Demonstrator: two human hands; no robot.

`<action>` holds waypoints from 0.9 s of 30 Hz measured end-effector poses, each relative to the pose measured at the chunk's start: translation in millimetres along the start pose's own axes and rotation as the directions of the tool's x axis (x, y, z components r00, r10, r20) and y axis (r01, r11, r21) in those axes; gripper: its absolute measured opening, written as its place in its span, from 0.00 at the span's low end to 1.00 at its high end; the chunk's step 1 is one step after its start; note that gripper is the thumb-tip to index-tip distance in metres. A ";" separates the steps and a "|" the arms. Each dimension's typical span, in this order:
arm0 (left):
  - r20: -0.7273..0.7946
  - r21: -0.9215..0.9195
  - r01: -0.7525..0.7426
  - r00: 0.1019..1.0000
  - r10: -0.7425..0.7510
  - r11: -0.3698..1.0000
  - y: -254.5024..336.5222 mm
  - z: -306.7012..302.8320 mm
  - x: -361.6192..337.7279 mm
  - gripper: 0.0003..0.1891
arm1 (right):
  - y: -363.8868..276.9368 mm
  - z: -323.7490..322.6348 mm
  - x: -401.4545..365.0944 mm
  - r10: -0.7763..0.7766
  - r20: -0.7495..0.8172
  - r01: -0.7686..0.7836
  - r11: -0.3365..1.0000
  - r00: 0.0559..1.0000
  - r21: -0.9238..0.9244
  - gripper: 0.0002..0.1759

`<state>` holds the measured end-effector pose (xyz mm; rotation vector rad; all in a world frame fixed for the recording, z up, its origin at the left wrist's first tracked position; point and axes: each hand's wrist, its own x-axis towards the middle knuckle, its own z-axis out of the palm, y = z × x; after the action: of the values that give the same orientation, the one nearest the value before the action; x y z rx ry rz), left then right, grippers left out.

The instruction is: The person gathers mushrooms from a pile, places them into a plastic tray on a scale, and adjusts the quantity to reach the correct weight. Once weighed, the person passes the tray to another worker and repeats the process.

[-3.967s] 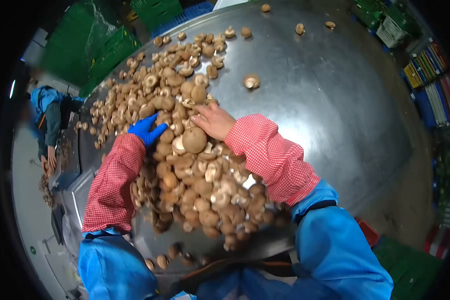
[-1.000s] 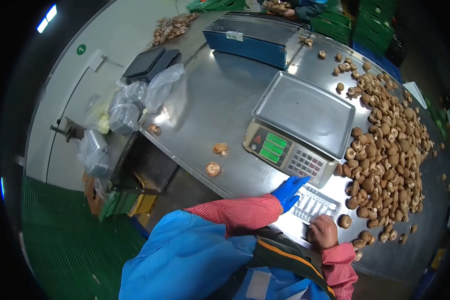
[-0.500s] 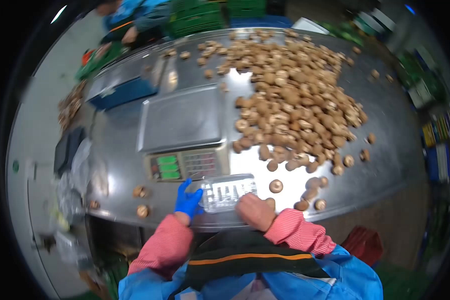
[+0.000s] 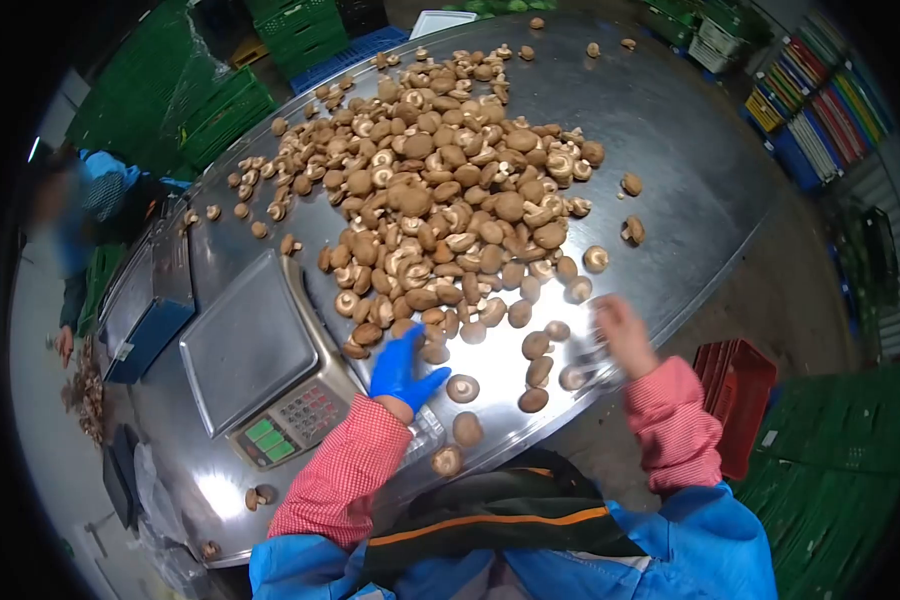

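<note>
Since half a second ago both hands have left the clear tray (image 4: pixel 432 430), now half under the left wrist beside the scale (image 4: pixel 250 340); gloved left hand (image 4: pixel 402 368) spread open at the mushroom pile (image 4: pixel 450 190), bare right hand (image 4: pixel 620 335) blurred among loose mushrooms, grip unreadable.

No legible text; scale display (image 4: pixel 270 438) unreadable.

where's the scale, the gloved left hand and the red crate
scale (image 4: pixel 250 340), head view, middle of its steel platter
left hand (image 4: pixel 400 368), head view, back of the blue glove
red crate (image 4: pixel 745 388), head view, its red wall
</note>
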<state>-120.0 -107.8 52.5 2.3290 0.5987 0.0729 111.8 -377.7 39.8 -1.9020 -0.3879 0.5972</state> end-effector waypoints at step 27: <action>0.038 0.124 -0.010 0.999 0.005 0.992 59.9 53.9 67.7 0.64 | 74.0 131.7 81.3 -0.070 -0.149 0.130 0.888 0.986 0.441 0.15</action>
<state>-24.1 -150.3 44.5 2.4471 0.5907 -0.0051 103.4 -264.3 -88.8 -1.4543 -0.2359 0.4450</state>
